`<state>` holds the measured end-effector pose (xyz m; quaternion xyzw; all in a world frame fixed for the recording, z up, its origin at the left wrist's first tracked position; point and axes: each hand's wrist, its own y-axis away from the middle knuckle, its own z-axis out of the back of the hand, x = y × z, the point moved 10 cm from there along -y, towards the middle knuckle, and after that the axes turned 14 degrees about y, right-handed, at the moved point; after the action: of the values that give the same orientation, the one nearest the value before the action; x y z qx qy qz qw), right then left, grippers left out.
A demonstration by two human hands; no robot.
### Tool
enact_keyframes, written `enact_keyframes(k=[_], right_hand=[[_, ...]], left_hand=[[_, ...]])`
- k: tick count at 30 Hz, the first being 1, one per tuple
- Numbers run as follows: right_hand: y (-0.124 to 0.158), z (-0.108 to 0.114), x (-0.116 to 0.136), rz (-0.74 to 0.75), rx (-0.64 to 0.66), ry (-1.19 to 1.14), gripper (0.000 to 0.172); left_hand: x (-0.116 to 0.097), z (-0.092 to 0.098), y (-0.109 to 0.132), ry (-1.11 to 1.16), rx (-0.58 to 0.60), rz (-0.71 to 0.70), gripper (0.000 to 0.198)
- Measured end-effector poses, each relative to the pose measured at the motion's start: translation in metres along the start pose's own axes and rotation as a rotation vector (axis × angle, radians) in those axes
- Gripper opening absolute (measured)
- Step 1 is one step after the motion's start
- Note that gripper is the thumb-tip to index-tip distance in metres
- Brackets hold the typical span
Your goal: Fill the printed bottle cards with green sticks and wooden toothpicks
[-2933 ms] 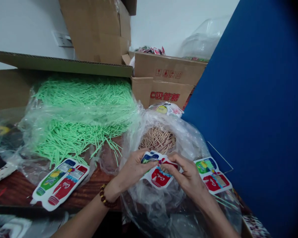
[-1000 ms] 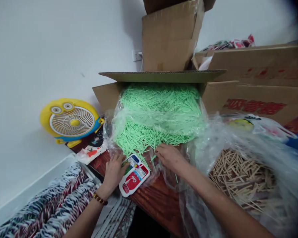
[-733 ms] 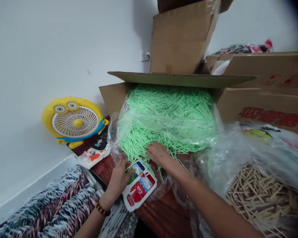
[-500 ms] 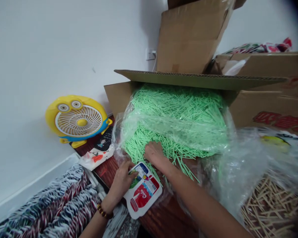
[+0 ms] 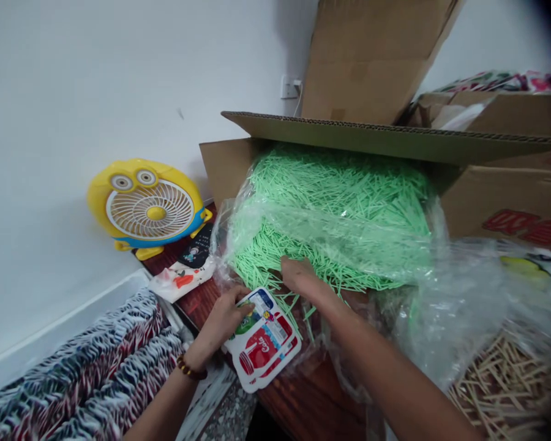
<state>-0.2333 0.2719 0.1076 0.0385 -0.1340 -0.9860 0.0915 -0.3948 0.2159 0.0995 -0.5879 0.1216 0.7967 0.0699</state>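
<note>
My left hand (image 5: 221, 318) grips the top edge of a white blister pack (image 5: 262, 346) printed with a green and a red bottle; the pack lies on the dark wooden table edge (image 5: 303, 398). My right hand (image 5: 298, 277) reaches into the heap of green sticks (image 5: 335, 214) spilling from a clear plastic bag inside an open cardboard box (image 5: 381, 141). Its fingers are curled down among the sticks and mostly hidden.
A yellow cartoon desk fan (image 5: 147, 208) stands at the left by the white wall. Small printed packets (image 5: 183, 275) lie beside it. At the right, a clear bag holds wooden sticks (image 5: 509, 392). More cardboard boxes (image 5: 509, 184) stand behind. Patterned fabric (image 5: 73, 380) fills the lower left.
The view swung left from the wooden-stick bag. Both hands left the earlier pack; my left hand took hold of the pack on the table and my right hand went into the green sticks.
</note>
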Motion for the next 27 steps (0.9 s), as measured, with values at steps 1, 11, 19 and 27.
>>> enact_keyframes(k=[1, 11, 19, 27], right_hand=[[0.002, 0.001, -0.005, -0.01, -0.012, -0.028, 0.031], [0.035, 0.002, -0.057, -0.09, -0.143, -0.515, 0.014], [0.091, -0.031, -0.102, -0.171, -0.27, -1.119, 0.014], [0.138, -0.063, -0.107, -0.196, -0.513, -1.175, 0.015]], left_hand=[[0.0, 0.0, 0.0, 0.002, 0.002, 0.007, 0.018], [-0.001, 0.004, -0.003, -0.062, -0.062, -0.008, 0.019], [-0.007, -0.001, -0.01, -0.146, 0.012, -0.053, 0.033], [-0.036, 0.0, 0.003, -0.478, -0.059, -0.205, 0.029]])
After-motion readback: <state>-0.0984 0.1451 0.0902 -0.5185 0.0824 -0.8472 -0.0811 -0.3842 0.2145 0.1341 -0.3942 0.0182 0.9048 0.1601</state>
